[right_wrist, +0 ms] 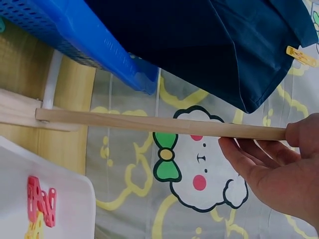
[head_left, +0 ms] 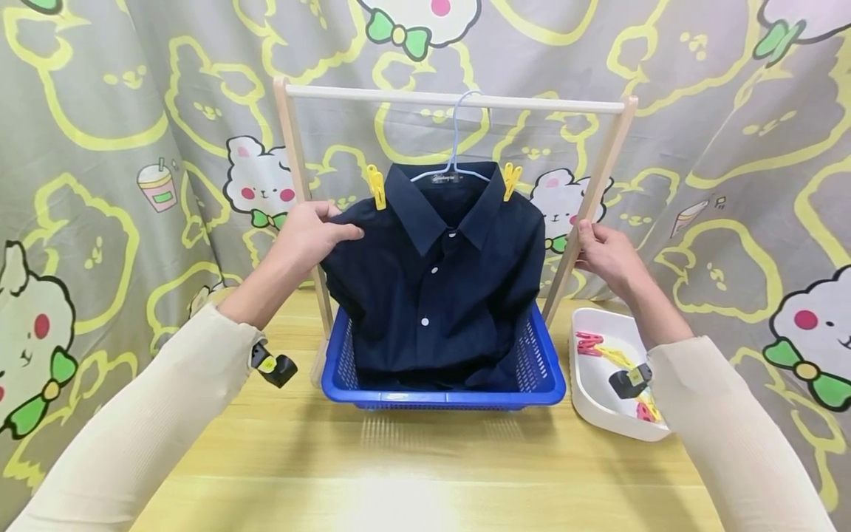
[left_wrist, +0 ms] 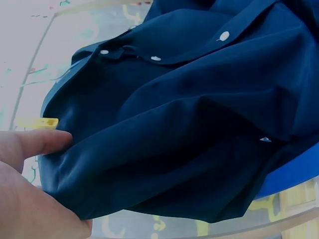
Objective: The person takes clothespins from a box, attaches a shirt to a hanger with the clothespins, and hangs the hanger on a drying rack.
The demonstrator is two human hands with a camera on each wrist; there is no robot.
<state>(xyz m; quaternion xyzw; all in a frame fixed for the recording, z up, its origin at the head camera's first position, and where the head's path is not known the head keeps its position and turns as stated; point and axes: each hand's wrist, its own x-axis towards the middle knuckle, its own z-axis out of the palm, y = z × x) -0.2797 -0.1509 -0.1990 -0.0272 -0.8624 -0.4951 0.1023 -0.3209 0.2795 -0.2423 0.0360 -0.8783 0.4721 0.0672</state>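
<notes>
Apparently mid-adjust: L hand (head_left: 307,233) pinches navy shirt (head_left: 439,295) at shoulder, R hand (head_left: 608,255) grips rack post (right_wrist: 164,124); shirt's on hanger (head_left: 455,164), lower part in blue basket (head_left: 439,397). Next prob. needs shoulder smoothed, post steady.

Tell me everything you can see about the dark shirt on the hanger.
The shirt is dark navy and looks like woven cloth, with a pointed collar, white buttons down the front and a label inside the neck. It hangs front outward on a pale blue hanger, a yellow clothespin at each shoulder. Its creased lower part sits inside the blue basket. The left hand pinches the cloth near one shoulder.
</notes>
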